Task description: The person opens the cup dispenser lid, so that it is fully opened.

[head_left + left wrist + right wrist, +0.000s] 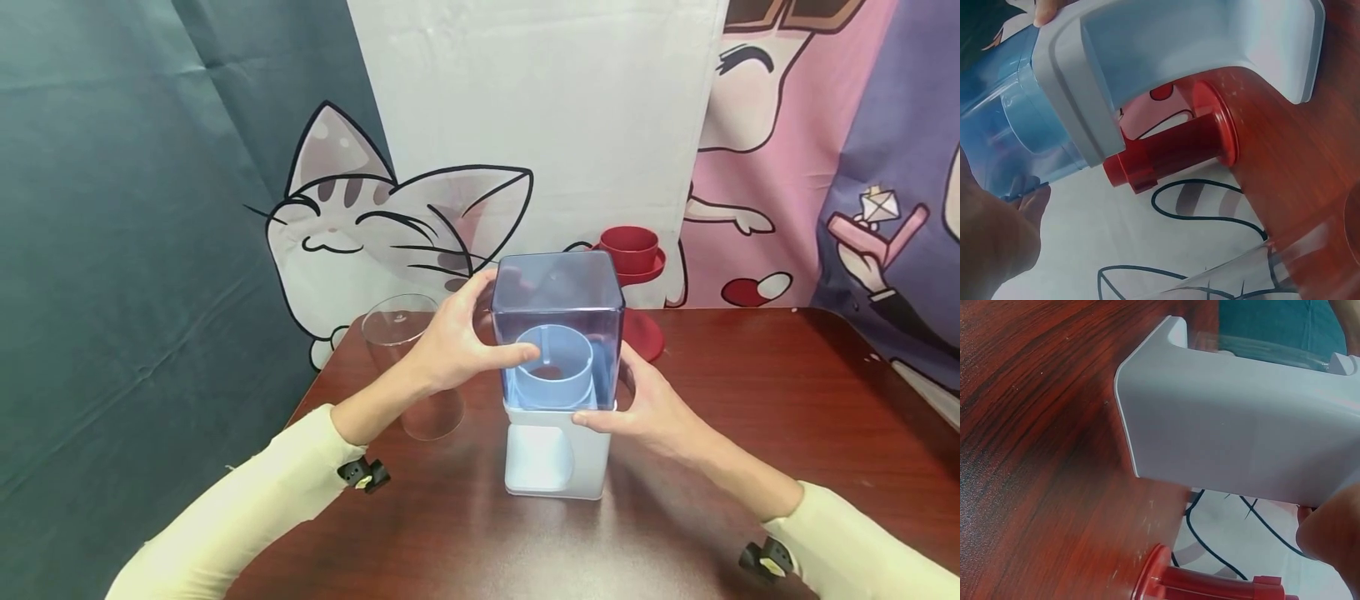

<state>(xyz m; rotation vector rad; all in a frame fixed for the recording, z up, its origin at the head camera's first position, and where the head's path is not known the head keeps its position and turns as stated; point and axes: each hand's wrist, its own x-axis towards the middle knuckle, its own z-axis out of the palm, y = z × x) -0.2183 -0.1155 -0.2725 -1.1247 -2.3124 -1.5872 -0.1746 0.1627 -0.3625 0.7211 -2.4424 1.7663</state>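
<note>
A see-through blue square container (555, 283) sits on a white stand (596, 467), and a light-blue ring (555, 390) shows inside it. My left hand (459, 340) grips the container from its left side, thumb across the front face. On the right, my right hand (648, 407) holds the stand near its top edge, where the container meets it, with the thumb at the front. The left wrist view shows the stand's hollow front (1166, 44). Its smooth outer wall (1229, 425) fills the right wrist view, bottom edge right at the tabletop.
A clear cylinder (435, 417) stands left of the container, behind my left forearm. Behind to the right is a red stand with a cup-shaped top (630, 248). The brown wooden table (750, 383) ends at a cartoon-printed curtain (585, 108).
</note>
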